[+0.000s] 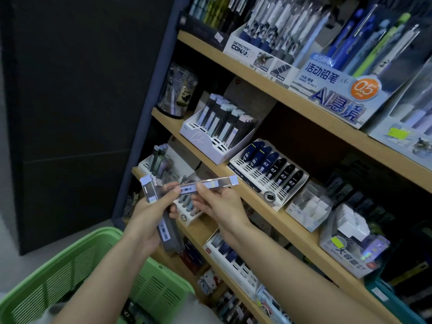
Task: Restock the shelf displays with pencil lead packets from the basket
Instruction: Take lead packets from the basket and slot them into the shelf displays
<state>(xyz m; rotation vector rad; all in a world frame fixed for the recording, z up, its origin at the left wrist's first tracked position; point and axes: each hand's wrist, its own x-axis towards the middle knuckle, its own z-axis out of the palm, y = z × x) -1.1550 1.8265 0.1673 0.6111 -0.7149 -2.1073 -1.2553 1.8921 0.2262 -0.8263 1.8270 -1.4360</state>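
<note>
Head view: left hand [149, 212] grips packet bundle [171, 237], right hand [223, 204] pinches single packet [211, 183].

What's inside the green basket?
The green basket shows slatted walls and something dark low down. The left arm and the picture's edge hide the rest.

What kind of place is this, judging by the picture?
Most likely a stationery shop: wooden shelves hold boxed pens and pencil leads, and a green basket sits below.

Left hand [149, 213] grips packet bundle [170, 232]; right hand [218, 203] pinches single packet [210, 183]; bare forearms extended forward, hands close together.
</note>
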